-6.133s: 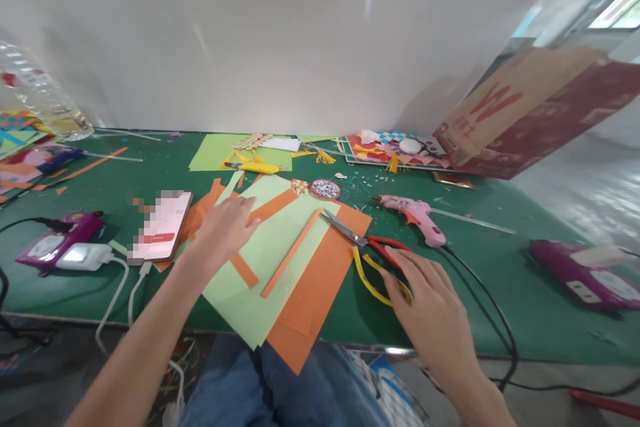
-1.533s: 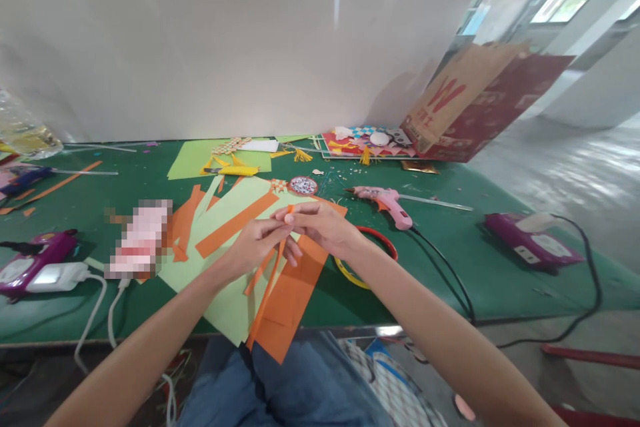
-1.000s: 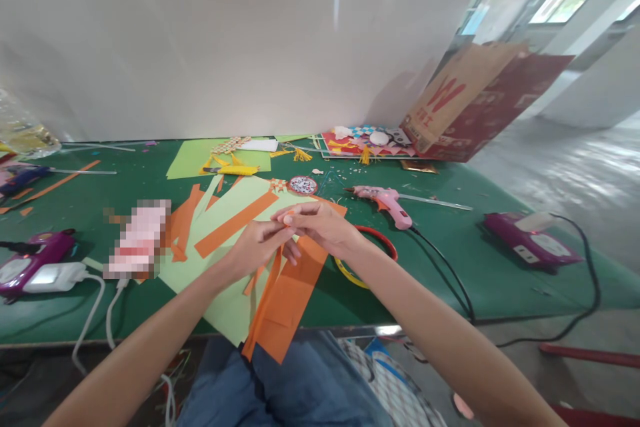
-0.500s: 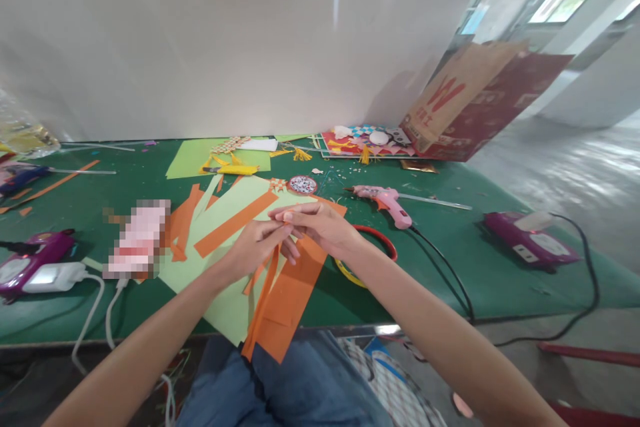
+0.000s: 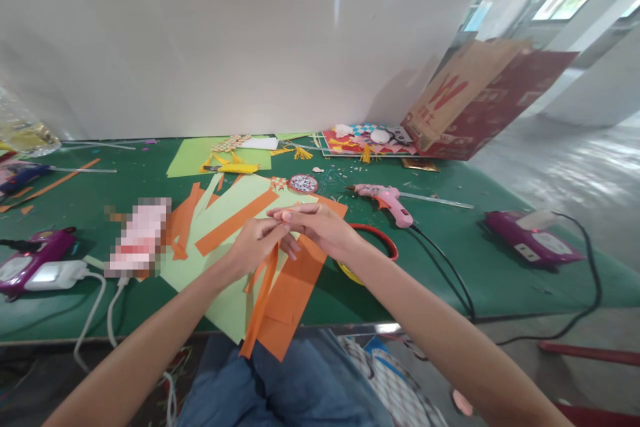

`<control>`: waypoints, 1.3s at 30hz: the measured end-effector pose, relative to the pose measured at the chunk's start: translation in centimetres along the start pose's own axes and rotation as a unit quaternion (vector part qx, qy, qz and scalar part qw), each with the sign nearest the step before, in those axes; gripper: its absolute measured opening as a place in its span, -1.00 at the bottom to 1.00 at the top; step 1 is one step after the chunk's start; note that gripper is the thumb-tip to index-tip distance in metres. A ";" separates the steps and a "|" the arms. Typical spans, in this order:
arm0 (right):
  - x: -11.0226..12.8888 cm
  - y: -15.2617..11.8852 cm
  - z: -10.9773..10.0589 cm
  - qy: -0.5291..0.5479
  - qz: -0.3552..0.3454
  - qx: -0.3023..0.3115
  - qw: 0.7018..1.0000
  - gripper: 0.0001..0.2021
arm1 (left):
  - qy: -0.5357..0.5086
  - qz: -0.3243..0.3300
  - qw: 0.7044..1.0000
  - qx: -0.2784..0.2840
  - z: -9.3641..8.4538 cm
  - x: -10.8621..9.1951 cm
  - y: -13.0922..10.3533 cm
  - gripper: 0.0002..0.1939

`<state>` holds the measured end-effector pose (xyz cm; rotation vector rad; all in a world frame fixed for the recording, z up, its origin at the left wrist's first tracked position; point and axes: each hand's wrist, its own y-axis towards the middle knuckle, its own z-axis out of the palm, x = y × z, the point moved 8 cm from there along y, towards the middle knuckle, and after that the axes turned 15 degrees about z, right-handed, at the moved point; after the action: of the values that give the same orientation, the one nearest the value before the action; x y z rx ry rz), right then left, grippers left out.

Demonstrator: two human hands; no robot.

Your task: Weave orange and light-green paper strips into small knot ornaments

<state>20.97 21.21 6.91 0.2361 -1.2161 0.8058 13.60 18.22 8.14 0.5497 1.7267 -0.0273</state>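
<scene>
Over the papers on the table, my left hand (image 5: 256, 241) and my right hand (image 5: 320, 223) meet at their fingertips, both closed in a pinch. A narrow orange paper strip (image 5: 262, 303) hangs from between them toward my lap. A tiny orange end peeks out at the fingertips; the fingers hide the rest of the fold. Below lie a wide orange paper sheet (image 5: 295, 293) and a pale green paper sheet (image 5: 225, 287) carrying another orange strip (image 5: 235, 222).
A pink glue gun (image 5: 387, 200) lies to the right, its cord trailing off the table. Behind my right wrist are red and yellow rings (image 5: 383, 240). Purple power strips (image 5: 533, 239) sit at both sides. A yellow cutter (image 5: 233, 169) and a round bead dish (image 5: 303, 183) lie farther back.
Both hands stay pinched together in nearly the same place. The hanging strip's lower end has shifted slightly left, and the view has moved a little.
</scene>
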 end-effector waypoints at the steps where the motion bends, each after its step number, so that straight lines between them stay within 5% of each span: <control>1: 0.0 0.1 -0.3 0.004 -0.001 -0.012 1.000 -0.75 | -0.001 0.000 1.000 0.000 0.0 -0.1 0.0 -0.59; 11: 0.4 0.0 -1.4 0.001 -0.009 -0.068 0.998 -0.77 | -0.014 0.000 1.000 -0.006 0.0 0.0 -0.1 -0.62; 25: 1.4 -1.2 0.2 -0.060 -0.106 -0.104 0.987 -0.66 | -0.029 0.014 0.999 -0.014 -0.1 0.1 -0.1 -0.66; 32: 2.6 -1.7 -1.1 -0.098 -0.151 -0.195 0.964 -0.68 | -0.018 0.005 1.000 0.004 0.1 0.0 -0.2 -0.65; 39: 1.4 -1.1 -0.2 -0.082 -0.084 -0.115 0.986 -0.68 | -0.024 0.004 1.000 0.005 0.2 -0.1 -0.1 -0.66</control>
<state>21.98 21.19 8.41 0.2155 -1.4114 0.5016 13.76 18.07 8.17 0.5599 1.6780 -0.0426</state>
